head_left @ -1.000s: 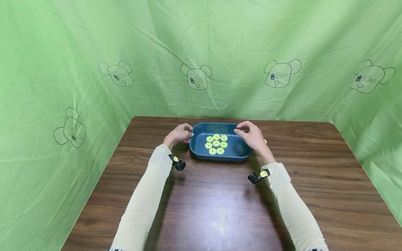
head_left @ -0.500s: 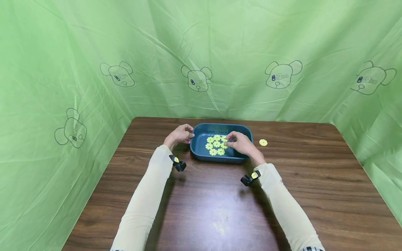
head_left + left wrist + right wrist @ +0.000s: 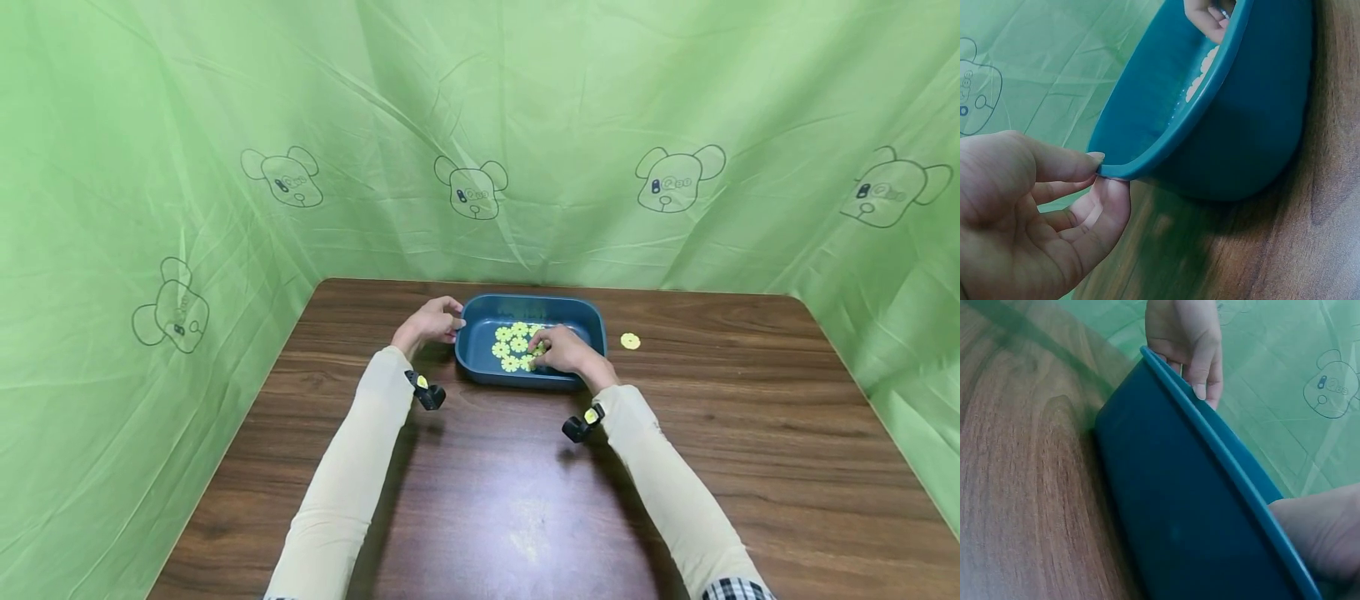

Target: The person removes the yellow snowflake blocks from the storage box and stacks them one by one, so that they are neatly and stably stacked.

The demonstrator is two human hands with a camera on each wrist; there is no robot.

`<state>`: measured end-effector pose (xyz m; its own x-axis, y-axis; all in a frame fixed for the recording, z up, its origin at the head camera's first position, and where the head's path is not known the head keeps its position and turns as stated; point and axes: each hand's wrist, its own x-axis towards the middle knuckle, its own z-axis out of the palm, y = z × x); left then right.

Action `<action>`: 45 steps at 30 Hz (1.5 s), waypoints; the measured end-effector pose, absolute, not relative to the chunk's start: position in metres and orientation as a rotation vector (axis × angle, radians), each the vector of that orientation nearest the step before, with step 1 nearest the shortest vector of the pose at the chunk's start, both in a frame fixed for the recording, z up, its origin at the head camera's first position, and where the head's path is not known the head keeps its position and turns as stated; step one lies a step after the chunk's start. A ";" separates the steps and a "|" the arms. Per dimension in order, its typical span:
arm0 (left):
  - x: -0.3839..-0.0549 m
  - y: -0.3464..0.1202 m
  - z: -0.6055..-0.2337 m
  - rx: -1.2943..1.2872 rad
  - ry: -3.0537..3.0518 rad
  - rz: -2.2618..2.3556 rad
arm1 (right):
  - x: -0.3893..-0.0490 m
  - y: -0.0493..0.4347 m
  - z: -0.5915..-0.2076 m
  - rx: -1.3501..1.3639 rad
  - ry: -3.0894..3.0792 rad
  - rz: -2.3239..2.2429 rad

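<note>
A dark blue rectangular plastic basin (image 3: 487, 377) with rounded corners stands on the table. My left hand (image 3: 432, 321) pinches its left rim between thumb and fingers; in the left wrist view the thumb (image 3: 1079, 165) lies over the edge. On the basin's floor several yellow flower-shaped pieces (image 3: 519, 344) lie in a cluster. My right hand (image 3: 564, 350) reaches down inside over the right wall, fingers bent, fingertips right at the lower-right flowers. I cannot tell whether it pinches one. In the right wrist view the basin's wall (image 3: 1172, 475) hides those fingers.
Another yellow flower piece (image 3: 630, 341) lies on the brown wooden table (image 3: 750, 417) right of the basin. Green cloth (image 3: 570, 100) printed with bear heads hangs behind and at both sides. A black wrist camera (image 3: 581, 425) sits on the right sleeve.
My right hand has moved left and down, from above the basin's right end to the flower pieces inside, uncovering the loose flower on the table. My left hand stays at the rim.
</note>
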<state>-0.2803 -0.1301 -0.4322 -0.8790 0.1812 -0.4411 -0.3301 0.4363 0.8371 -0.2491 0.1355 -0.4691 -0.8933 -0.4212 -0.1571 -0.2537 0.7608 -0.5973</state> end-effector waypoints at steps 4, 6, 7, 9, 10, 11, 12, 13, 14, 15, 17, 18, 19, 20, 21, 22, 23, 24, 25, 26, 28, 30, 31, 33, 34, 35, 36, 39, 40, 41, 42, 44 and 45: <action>-0.279 -0.130 -0.432 -0.118 2.231 1.454 | -0.248 0.131 -0.469 -0.534 2.723 -0.700; -0.279 -0.130 -0.431 -0.117 2.231 1.456 | -0.248 0.129 -0.470 -0.518 2.745 -0.640; -0.278 -0.130 -0.431 -0.115 2.233 1.454 | -0.247 0.128 -0.470 -0.505 2.752 -0.624; -0.277 -0.129 -0.431 -0.116 2.233 1.455 | -0.247 0.126 -0.469 -0.471 2.764 -0.604; -0.277 -0.129 -0.431 -0.118 2.232 1.458 | -0.246 0.126 -0.468 -0.452 2.770 -0.600; -0.277 -0.129 -0.431 -0.117 2.232 1.458 | -0.246 0.125 -0.467 -0.433 2.774 -0.601; -0.277 -0.129 -0.431 -0.118 2.230 1.459 | -0.246 0.125 -0.467 -0.421 2.780 -0.605; -0.277 -0.129 -0.431 -0.118 2.231 1.458 | -0.246 0.126 -0.466 -0.412 2.780 -0.617; -0.277 -0.129 -0.431 -0.120 2.228 1.462 | -0.246 0.126 -0.465 -0.414 2.785 -0.630; -0.277 -0.130 -0.431 -0.122 2.225 1.465 | -0.245 0.127 -0.464 -0.419 2.784 -0.656; -0.278 -0.130 -0.432 -0.119 2.222 1.463 | -0.245 0.130 -0.463 -0.423 2.776 -0.731; -0.278 -0.130 -0.432 -0.118 2.223 1.461 | -0.245 0.131 -0.462 -0.425 2.769 -0.782; -0.278 -0.130 -0.432 -0.118 2.223 1.461 | -0.245 0.133 -0.461 -0.420 2.760 -0.844; -0.277 -0.130 -0.432 -0.117 2.223 1.462 | -0.244 0.135 -0.461 -0.410 2.753 -0.905; -0.277 -0.130 -0.432 -0.117 2.224 1.462 | -0.244 0.136 -0.460 -0.394 2.742 -0.974; -0.277 -0.130 -0.432 -0.117 2.226 1.458 | -0.244 0.138 -0.460 -0.372 2.729 -1.040; -0.277 -0.130 -0.432 -0.115 2.229 1.454 | -0.244 0.140 -0.459 -0.349 2.719 -1.104; -0.277 -0.130 -0.431 -0.115 2.231 1.452 | -0.244 0.141 -0.458 -0.324 2.701 -1.171; -0.277 -0.130 -0.431 -0.115 2.229 1.452 | -0.244 0.143 -0.458 -0.300 2.686 -1.231; -0.277 -0.130 -0.430 -0.115 2.228 1.450 | -0.244 0.144 -0.457 -0.276 2.668 -1.289; -0.276 -0.130 -0.430 -0.116 2.224 1.449 | -0.243 0.147 -0.454 -0.234 2.634 -1.386; -0.276 -0.129 -0.429 -0.115 2.219 1.450 | -0.242 0.149 -0.451 -0.210 2.616 -1.452; -0.276 -0.129 -0.429 -0.114 2.218 1.449 | -0.242 0.150 -0.449 -0.204 2.613 -1.474; -0.276 -0.129 -0.428 -0.112 2.220 1.444 | -0.241 0.151 -0.445 -0.198 2.611 -1.507; -0.276 -0.129 -0.427 -0.112 2.222 1.442 | -0.241 0.152 -0.443 -0.195 2.616 -1.517; -0.276 -0.129 -0.427 -0.112 2.224 1.438 | -0.241 0.153 -0.441 -0.193 2.615 -1.532; -0.276 -0.130 -0.427 -0.112 2.224 1.437 | -0.241 0.154 -0.438 -0.189 2.615 -1.547; -0.277 -0.130 -0.427 -0.115 2.224 1.441 | -0.241 0.157 -0.432 -0.166 2.611 -1.583; -0.277 -0.130 -0.427 -0.113 2.225 1.439 | -0.241 0.159 -0.431 -0.157 2.611 -1.591; -0.276 -0.130 -0.427 -0.111 2.225 1.436 | -0.241 0.160 -0.429 -0.145 2.611 -1.601; -0.276 -0.130 -0.427 -0.111 2.222 1.438 | -0.241 0.162 -0.428 -0.140 2.616 -1.602; -0.276 -0.130 -0.427 -0.110 2.222 1.438 | -0.241 0.167 -0.427 -0.128 2.616 -1.612; -0.276 -0.130 -0.428 -0.109 2.222 1.436 | -0.242 0.169 -0.427 -0.113 2.618 -1.625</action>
